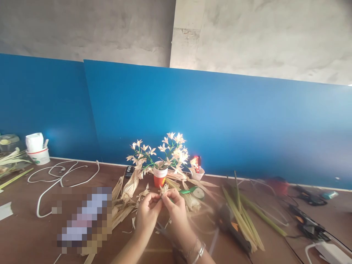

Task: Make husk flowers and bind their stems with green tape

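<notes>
My left hand (146,214) and my right hand (176,211) meet over the brown table, fingertips pinched together on a small pale husk flower (164,189) held between them. A bracelet sits on my right wrist. Just behind the hands stands an orange paper cup (160,178) with a spray of cream husk flowers (165,148) on green stems. Dry corn husks (129,190) lie to the left of the hands, and a roll of green tape (192,190) lies to the right.
A black glue gun (231,225) and green stalks (247,216) lie to the right, with cables and tools (308,220) beyond. A white cord (60,179) and a white cup (38,152) sit at the left. A blue panel (220,121) backs the table.
</notes>
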### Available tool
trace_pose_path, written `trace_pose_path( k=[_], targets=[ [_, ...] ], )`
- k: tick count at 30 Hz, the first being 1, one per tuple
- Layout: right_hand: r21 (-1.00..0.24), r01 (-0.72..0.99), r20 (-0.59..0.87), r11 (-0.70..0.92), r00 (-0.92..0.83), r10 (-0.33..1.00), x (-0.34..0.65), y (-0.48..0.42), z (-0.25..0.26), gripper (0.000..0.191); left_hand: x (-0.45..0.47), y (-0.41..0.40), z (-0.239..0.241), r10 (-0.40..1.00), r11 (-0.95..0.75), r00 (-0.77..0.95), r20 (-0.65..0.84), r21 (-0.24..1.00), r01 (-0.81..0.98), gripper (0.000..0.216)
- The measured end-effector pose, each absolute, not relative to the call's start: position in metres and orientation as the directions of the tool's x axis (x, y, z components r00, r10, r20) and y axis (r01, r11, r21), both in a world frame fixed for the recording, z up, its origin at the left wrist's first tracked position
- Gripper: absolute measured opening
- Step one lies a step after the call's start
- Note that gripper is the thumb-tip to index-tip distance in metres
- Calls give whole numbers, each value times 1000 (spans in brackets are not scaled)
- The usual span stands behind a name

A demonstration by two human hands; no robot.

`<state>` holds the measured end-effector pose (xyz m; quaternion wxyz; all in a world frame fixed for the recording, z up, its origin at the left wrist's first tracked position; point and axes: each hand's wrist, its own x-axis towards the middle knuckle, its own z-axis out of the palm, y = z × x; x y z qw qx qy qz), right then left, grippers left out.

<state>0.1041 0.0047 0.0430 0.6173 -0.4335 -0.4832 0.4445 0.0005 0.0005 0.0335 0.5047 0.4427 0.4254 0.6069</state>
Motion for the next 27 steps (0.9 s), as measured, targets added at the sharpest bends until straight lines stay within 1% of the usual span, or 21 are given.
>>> trace_pose_path(
  k=[4,8,10,14,18,21,24,27],
  targets=[
    [-961,-86,248,263,153,957,100,2,41,23,-1,-3,29,968,-216,-151,200,972,-94,14],
    [-961,-93,246,261,149,958,98,0,39,24,0,-7,36,914,-366,-214,343,928,-75,6],
    [-962,-87,243,257,148,959,98,0,39,25,0,-7,39,904,-385,-229,360,920,-74,8],
    [-963,-90,243,254,117,963,99,0,38,26,0,-7,37,916,-353,-217,337,935,-34,11],
    [-958,-152,231,243,90,969,99,0,38,24,0,-6,32,928,-324,-196,318,946,1,13],
    [-939,-275,193,205,70,979,98,0,40,25,-1,-4,31,958,-264,-134,253,962,-69,17],
    [-899,-423,128,111,-12,992,97,-1,46,25,-2,-2,36,988,-154,-55,146,969,-191,25],
    [-885,-463,107,40,-119,987,98,-3,55,23,-2,-1,43,997,-72,-18,70,963,-259,30]
  ],
)
